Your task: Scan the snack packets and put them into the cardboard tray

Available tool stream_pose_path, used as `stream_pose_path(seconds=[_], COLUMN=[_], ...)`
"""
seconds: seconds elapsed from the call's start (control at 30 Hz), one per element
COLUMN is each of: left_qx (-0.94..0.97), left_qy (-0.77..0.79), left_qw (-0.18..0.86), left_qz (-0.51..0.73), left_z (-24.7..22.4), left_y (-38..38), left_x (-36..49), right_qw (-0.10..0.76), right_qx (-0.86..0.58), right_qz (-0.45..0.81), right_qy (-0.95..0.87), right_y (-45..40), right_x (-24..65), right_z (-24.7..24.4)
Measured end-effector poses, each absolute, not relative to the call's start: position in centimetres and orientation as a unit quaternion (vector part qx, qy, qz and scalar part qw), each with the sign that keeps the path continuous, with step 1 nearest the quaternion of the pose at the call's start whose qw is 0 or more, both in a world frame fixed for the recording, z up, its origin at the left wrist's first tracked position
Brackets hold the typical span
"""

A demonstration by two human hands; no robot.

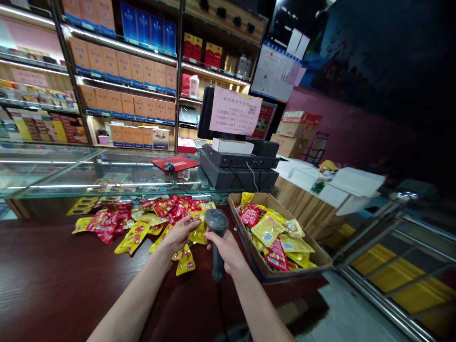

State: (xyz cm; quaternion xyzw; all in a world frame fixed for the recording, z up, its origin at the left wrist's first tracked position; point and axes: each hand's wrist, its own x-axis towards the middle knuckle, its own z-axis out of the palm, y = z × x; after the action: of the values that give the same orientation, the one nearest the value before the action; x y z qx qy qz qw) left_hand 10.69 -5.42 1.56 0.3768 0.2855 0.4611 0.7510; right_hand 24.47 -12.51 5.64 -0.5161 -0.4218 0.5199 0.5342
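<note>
My right hand (228,249) is wrapped round the handle of a dark grey barcode scanner (216,221), its cable hanging down toward me. Just left of the scanner head, my left hand (181,232) pinches a yellow snack packet (198,232). Behind and left of that hand spreads a loose pile of red snack packets (107,223) and yellow snack packets (133,237) on the dark red-brown table (71,285). To the right of my right hand stands an open cardboard box (245,247) holding several yellow and red packets.
A glass display counter (117,173) runs behind the pile, with a mouse (169,166) on a red mat. A monitor bearing a pink paper notice (235,111) stands on a dark cash drawer (238,173). Shelves of boxes line the back; a metal railing (392,266) is at right.
</note>
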Motion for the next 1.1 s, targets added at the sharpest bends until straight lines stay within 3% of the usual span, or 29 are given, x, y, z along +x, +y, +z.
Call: stream_pose_path(seconds=[0.13,0.3,0.43,0.67,0.83,0.93,1.1], left_qx=[0.327,0.27,0.264,0.302,0.342,0.35,0.37], left_qy=[0.273,0.166,0.188,0.192,0.25,0.31,0.338], left_qw=[0.799,0.887,0.895,0.899,0.86,0.836,0.815], left_qz=[0.426,0.335,0.305,0.255,0.282,0.287,0.291], left_z=[2.2,4.0,6.3,12.5,15.7,15.5,12.6], left_y=[-5.6,-6.2,-5.3,0.0,3.5,4.1,1.7], left_x=[10.7,10.9,12.8,22.0,29.0,29.9,23.7], right_qw=[0.59,0.514,0.482,0.54,0.625,0.641,0.616], right_qx=[-0.529,-0.471,-0.426,-0.4,-0.466,-0.495,-0.413], right_qz=[0.486,0.676,0.742,0.71,0.601,0.564,0.653], right_qy=[-0.369,-0.238,-0.191,-0.212,-0.178,-0.16,-0.153], right_y=[-11.7,-10.2,-8.8,-6.0,-4.9,-5.3,-8.2], right_x=[25.6,28.3,31.5,39.4,45.7,47.9,45.4], right_z=[5.6,6.4,8.2,13.3,16.5,16.5,13.9])
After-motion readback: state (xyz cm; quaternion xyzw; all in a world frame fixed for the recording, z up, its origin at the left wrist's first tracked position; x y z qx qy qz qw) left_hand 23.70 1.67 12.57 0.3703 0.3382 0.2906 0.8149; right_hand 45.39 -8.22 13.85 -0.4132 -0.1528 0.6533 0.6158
